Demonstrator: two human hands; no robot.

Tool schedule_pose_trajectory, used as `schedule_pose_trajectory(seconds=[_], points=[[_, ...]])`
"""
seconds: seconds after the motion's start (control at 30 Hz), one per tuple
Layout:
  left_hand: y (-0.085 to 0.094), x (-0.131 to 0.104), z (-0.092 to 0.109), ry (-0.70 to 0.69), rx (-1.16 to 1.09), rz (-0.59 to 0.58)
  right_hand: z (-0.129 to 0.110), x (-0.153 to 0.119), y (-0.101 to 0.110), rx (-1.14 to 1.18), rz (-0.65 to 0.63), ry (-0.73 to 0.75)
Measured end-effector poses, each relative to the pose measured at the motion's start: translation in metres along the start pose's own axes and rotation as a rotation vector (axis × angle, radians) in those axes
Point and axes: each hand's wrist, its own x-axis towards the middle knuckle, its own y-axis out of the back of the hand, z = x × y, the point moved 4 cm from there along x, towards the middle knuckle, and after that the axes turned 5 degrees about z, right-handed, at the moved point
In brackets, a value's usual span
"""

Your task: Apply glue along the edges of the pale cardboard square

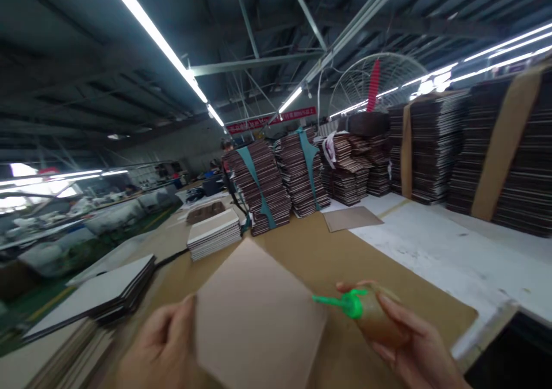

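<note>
My left hand (161,346) grips the left corner of a plain brown cardboard sheet (259,320), held up over the brown work table (332,251). My right hand (414,343) holds a brownish glue bottle (377,320) with a green nozzle (340,303). The nozzle tip points left and sits at the right corner of the sheet.
A low stack of white-topped boards (213,234) lies ahead on the left, another (112,288) nearer at left. Tall banded stacks of dark sheets (267,185) stand behind the table and along the right (474,147). A white floor area (431,245) lies right. A large fan (375,84) stands behind.
</note>
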Motion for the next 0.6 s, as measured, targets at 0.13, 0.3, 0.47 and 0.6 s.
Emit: schedule_pose_trajectory(seconds=[0.13, 0.3, 0.47, 0.6], points=[[-0.037, -0.007, -0.019, 0.192, -0.29, -0.144, 0.029, 0.011, 0.021, 0.091, 0.167, -0.202], [-0.079, -0.034, -0.055, 0.282, -0.359, -0.085, 0.044, 0.021, 0.034, 0.074, 0.085, -0.339], [-0.093, -0.058, -0.073, 0.397, -0.544, -0.187, 0.04, 0.025, 0.019, -0.028, 0.105, -0.329], [-0.097, -0.071, -0.071, 0.545, -0.754, -0.327, 0.027, 0.04, -0.003, -0.241, 0.043, -0.05]])
